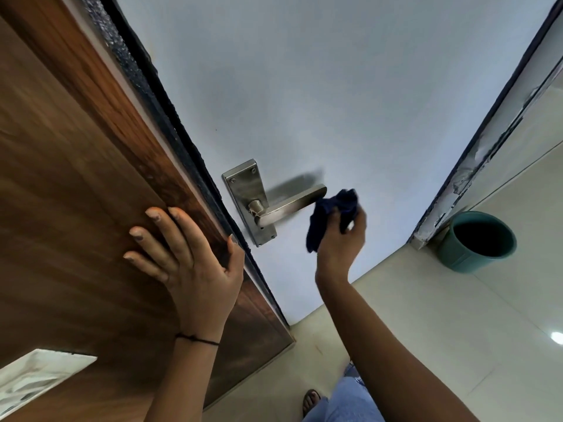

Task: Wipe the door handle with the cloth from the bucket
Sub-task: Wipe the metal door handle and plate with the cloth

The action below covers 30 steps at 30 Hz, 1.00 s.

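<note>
A steel lever door handle (286, 205) on its backplate (243, 190) is fixed to the pale blue-grey door (320, 86). My right hand (344, 239) grips a bunched dark blue cloth (330, 213), which sits at the free tip of the lever. My left hand (185, 254) lies flat with spread fingers on the brown wooden panel (76, 178) left of the door edge, holding nothing. A teal bucket (478, 242) stands on the floor at the right, by the foot of the door frame; its inside looks dark.
A black sealing strip (170, 117) runs along the door edge. Beige floor tiles (441, 315) lie below and to the right. My jeans leg (350, 400) and sandalled foot (310, 400) show at the bottom. The chipped door frame (475, 166) rises at right.
</note>
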Each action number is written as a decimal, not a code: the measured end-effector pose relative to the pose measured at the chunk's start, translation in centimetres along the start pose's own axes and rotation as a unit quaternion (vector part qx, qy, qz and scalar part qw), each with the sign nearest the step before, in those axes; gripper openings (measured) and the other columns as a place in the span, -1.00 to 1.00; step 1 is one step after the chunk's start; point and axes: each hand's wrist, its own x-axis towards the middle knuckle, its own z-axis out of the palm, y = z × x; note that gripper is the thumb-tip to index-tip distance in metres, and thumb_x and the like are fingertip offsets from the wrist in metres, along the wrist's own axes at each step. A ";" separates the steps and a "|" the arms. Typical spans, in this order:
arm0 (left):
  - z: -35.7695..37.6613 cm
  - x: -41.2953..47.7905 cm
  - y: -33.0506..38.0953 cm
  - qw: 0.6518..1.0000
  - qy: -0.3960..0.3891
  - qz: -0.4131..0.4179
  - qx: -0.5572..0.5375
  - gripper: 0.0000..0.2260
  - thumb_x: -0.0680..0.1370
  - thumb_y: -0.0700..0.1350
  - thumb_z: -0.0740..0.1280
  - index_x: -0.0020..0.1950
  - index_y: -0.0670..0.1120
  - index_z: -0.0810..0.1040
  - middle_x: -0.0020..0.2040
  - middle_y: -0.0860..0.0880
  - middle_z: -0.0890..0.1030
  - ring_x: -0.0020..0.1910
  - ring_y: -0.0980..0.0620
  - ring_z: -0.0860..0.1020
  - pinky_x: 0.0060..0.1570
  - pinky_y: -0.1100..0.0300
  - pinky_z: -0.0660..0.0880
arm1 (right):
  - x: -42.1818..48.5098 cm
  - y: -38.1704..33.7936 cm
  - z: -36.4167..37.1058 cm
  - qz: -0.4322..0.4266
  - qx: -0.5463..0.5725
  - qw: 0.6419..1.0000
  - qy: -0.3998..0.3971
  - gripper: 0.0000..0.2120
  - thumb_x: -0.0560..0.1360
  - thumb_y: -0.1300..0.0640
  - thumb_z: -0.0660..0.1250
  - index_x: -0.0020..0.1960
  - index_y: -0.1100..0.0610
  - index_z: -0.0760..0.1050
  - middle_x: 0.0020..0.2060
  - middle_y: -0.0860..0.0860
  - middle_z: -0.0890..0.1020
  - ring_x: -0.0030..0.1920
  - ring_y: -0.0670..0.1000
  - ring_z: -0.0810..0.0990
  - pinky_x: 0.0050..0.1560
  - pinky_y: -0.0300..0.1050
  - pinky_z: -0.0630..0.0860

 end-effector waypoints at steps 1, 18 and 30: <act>0.0 0.0 0.0 1.000 0.002 0.000 0.003 -0.12 0.50 0.03 0.31 0.52 -0.14 -0.29 0.40 -0.34 0.03 0.33 -0.44 -0.01 0.43 -0.02 -0.42 | 0.0 -0.6 0.0 -0.035 0.007 0.999 0.003 -0.69 0.55 0.21 0.28 0.28 0.06 0.44 0.21 -0.03 0.49 0.24 0.00 0.52 0.36 -0.05 0.41; 0.1 -0.2 -0.1 1.000 0.017 0.003 0.007 -0.13 0.49 0.02 0.29 0.53 -0.13 -0.28 0.51 -0.18 -0.20 0.50 -0.17 -0.33 0.44 -0.02 -0.39 | 0.1 0.1 1.3 -0.172 -0.021 0.983 -0.059 -0.69 0.52 0.38 0.24 0.23 0.21 0.52 0.11 -0.04 0.40 0.14 -0.06 0.51 0.18 -0.21 0.53; 0.5 -0.2 -0.2 0.999 0.034 0.009 0.022 -0.15 0.49 0.03 0.27 0.53 -0.15 -0.26 0.53 -0.01 -0.38 0.49 -0.04 -0.40 0.45 -0.04 -0.38 | 1.6 0.4 1.6 -0.138 -0.008 0.989 -0.060 -0.78 0.51 0.16 0.28 0.13 0.12 0.55 0.07 -0.09 0.45 0.08 0.21 0.58 0.07 0.31 0.56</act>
